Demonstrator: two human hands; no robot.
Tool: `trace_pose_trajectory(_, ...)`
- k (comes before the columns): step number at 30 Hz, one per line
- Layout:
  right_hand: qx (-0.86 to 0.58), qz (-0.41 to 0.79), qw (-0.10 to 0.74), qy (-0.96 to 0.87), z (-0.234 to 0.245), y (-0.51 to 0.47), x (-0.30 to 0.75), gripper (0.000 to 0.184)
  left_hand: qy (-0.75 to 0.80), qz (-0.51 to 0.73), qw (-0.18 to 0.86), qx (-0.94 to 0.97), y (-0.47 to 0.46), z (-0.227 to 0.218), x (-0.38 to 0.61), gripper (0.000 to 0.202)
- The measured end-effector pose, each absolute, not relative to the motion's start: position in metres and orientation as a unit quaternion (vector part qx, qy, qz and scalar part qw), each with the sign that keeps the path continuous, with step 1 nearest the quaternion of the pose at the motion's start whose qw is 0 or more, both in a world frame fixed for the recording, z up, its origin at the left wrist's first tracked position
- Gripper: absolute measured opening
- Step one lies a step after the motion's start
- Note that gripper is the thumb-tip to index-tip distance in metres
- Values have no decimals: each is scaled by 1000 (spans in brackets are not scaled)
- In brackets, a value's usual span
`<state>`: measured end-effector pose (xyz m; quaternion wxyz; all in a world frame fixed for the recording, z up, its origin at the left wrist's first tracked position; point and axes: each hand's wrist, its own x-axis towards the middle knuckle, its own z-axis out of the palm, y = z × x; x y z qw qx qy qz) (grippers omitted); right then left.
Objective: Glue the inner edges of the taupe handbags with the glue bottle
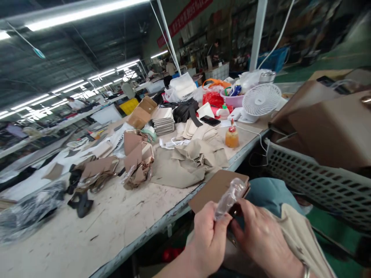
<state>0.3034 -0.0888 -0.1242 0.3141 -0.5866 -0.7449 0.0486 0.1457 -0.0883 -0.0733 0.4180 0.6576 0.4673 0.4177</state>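
My left hand (210,227) is closed, its thumb pressed on a crumpled clear plastic wrapping (231,196) that sticks up between my hands. Beside it, my right hand (256,229) has its thumb and fingers pinched together by a dark gap with a small shiny spot. What those fingers hold is hidden. A stiff brown flat-sided piece (213,189) lies behind the wrapping, between the table edge and my lap, partly covered by my hands. Similar brown pieces (139,158) with clear plastic on them stand on the table to the left.
The long table (130,220) runs along my left. It bears crumpled tan paper (197,160), a stack of pale panels (162,121), an orange-filled bottle (232,135), a phone (210,120) and a white fan (261,99). A plastic crate (315,170) with brown cardboard stands right.
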Motion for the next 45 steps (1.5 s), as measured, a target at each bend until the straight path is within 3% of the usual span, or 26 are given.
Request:
trace_pose_trajectory(14, -556, 61, 336, -758, -103, -81, 314, 22, 496, 428, 319, 684, -76, -84, 134, 13)
trace_pose_trajectory(19, -641, 33, 286, -712, -89, -61, 355, 16, 479, 503, 330, 640, -62, -66, 124, 21)
trace_pose_trajectory(22, -671, 98, 281, -679, -87, -49, 379, 15, 460, 525, 366, 616, -52, -48, 117, 20)
trace_pose_trajectory(24, -633, 188, 307, -685, -89, -45, 386, 31, 444, 537, 399, 596, -44, -34, 113, 18)
trace_pose_trajectory(28, -485, 333, 346, -731, -102, -33, 382, 85, 415, 533, 446, 587, -28, -4, 102, 14)
trace_pose_trajectory(32, -425, 362, 366, -744, -118, -10, 359, 104, 387, 508, 472, 608, -13, 29, 91, 15)
trace_pose_trajectory(39, -456, 285, 472, -699, -120, 22, 289, 78, 426, 453, 496, 605, 20, 54, 76, 17)
trace_pose_trajectory(44, -535, 318, 459, -634, -135, 52, 260, 16, 429, 438, 432, 661, 39, 25, 60, 19)
trace_pose_trajectory(45, -545, 326, 451, -627, -140, 56, 257, 12, 443, 432, 389, 682, 43, 17, 56, 20)
